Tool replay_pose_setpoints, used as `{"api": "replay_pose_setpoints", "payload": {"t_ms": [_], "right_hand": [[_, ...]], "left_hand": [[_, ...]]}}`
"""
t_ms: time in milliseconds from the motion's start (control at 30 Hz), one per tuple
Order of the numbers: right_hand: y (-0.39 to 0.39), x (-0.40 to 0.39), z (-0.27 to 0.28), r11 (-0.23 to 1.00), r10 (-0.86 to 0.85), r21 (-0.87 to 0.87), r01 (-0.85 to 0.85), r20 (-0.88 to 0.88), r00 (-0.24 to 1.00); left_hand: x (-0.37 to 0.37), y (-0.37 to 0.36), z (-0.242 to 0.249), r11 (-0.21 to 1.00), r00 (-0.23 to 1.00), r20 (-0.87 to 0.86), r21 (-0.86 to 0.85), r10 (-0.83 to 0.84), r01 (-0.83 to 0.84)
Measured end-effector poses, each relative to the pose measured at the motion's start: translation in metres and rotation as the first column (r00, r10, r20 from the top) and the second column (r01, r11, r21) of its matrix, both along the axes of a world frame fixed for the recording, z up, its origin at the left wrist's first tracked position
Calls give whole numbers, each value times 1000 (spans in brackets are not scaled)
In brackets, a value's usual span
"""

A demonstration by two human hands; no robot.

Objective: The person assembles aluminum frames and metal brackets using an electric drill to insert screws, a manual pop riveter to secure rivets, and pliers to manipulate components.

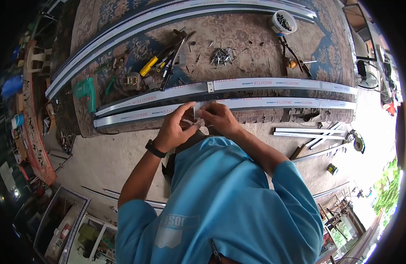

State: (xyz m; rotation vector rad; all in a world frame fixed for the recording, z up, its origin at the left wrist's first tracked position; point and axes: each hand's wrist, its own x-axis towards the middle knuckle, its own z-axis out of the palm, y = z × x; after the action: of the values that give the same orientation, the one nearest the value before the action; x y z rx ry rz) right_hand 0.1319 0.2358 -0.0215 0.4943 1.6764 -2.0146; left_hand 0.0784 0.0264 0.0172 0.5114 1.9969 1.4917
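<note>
My left hand (172, 130), with a black band at the wrist, is curled at the near edge of the table. Its fingers close on a small metal piece (194, 112), thin and plate-like, partly hidden by them. Beside it my right hand (221, 119) is closed in a pinch, its fingertips close to that piece; what they grip is hidden. Both hands are at the near aluminium profile (264, 104), which is covered with printed protective film. Parallel behind it lies another aluminium profile (282, 83), with a small metal bracket (210, 87) on it.
On the patterned cloth (251, 44) lie a pile of rivets (222, 56), a yellow-handled tool (148, 66), a tape measure (132, 81) and a green drill (84, 93). A white tub of fasteners (284, 23) stands at the back right. More profiles (308, 133) lie on the floor.
</note>
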Motion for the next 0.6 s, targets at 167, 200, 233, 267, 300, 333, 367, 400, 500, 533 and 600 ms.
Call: {"api": "replay_pose_setpoints", "payload": {"t_ms": [167, 200, 233, 267, 300, 333, 367, 400, 500, 533, 600], "right_hand": [[2, 5, 10, 995, 85, 49, -85, 8, 996], [9, 9, 10, 988, 96, 126, -88, -56, 994], [18, 14, 7, 934, 141, 351, -57, -217, 966], [31, 20, 1, 834, 219, 552, 16, -358, 908], [44, 22, -4, 694, 327, 709, 125, -465, 823], [54, 21, 0, 617, 384, 776, 135, -446, 808], [63, 20, -5, 648, 391, 750, 132, -476, 788], [70, 15, -9, 677, 395, 724, 132, -509, 764], [78, 11, -22, 706, 419, 704, 75, -501, 757], [79, 10, -25, 706, 426, 705, 69, -500, 754], [79, 8, -29, 705, 438, 706, 59, -500, 748]], "left_hand": [[-13, -22, -5, 982, 946, -308, -185, -99, 43], [-16, -28, -12, 971, 938, -342, -238, -50, -35], [-18, -33, -16, 954, 917, -394, -292, -61, -63], [-19, -34, -22, 935, 891, -447, -342, -74, -94], [-21, -27, -26, 956, 897, -436, -284, -68, -66], [-18, -16, -29, 973, 907, -417, -228, -65, -35], [-14, -5, -32, 985, 916, -396, -172, -63, -7], [-12, 8, -41, 989, 916, -395, -150, -72, 12], [-7, 42, -64, 990, 882, -465, -144, -80, 13], [-5, 51, -67, 989, 867, -492, -151, -79, 4], [-4, 57, -73, 986, 847, -526, -165, -73, -18]]}}
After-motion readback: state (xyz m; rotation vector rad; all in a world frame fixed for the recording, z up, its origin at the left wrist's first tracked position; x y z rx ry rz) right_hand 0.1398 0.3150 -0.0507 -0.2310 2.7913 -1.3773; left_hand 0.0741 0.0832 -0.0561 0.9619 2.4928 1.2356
